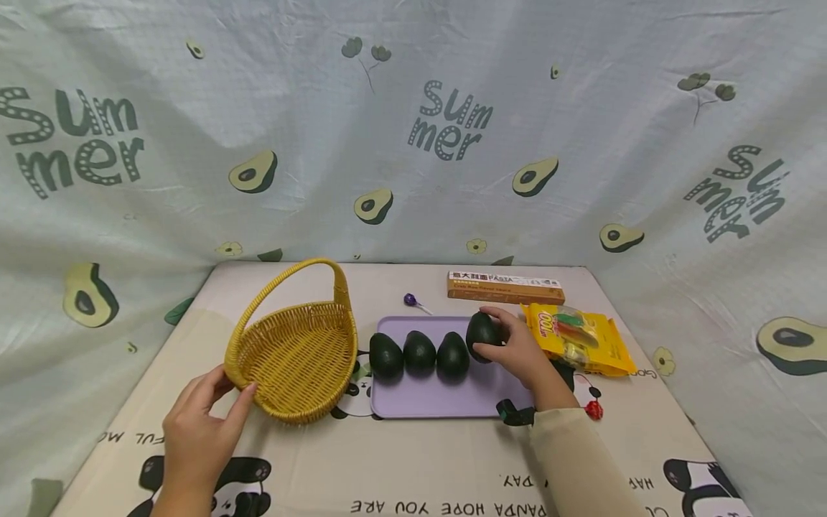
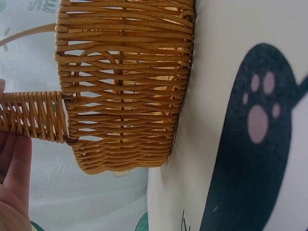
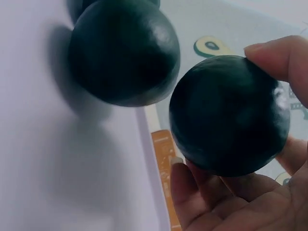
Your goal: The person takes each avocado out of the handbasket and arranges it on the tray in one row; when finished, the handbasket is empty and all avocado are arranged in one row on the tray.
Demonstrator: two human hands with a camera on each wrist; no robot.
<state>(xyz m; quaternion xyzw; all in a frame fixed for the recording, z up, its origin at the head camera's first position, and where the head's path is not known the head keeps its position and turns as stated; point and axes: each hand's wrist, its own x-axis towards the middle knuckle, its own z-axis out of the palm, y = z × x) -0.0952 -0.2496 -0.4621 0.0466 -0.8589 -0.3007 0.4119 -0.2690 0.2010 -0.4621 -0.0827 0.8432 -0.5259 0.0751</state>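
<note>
My right hand grips a dark green avocado between thumb and fingers, over the right part of a lilac tray. Seen from the right wrist, this avocado hangs beside another one. Three more avocados stand in a row on the tray: one at the left, one in the middle and one at the right. To the left of the tray is a yellow woven basket with a tall handle. My left hand holds the near end of that handle.
A purple lollipop lies behind the tray. At the back right is a pasta box, with a yellow snack bag in front of it. A printed curtain hangs along the table's back edge.
</note>
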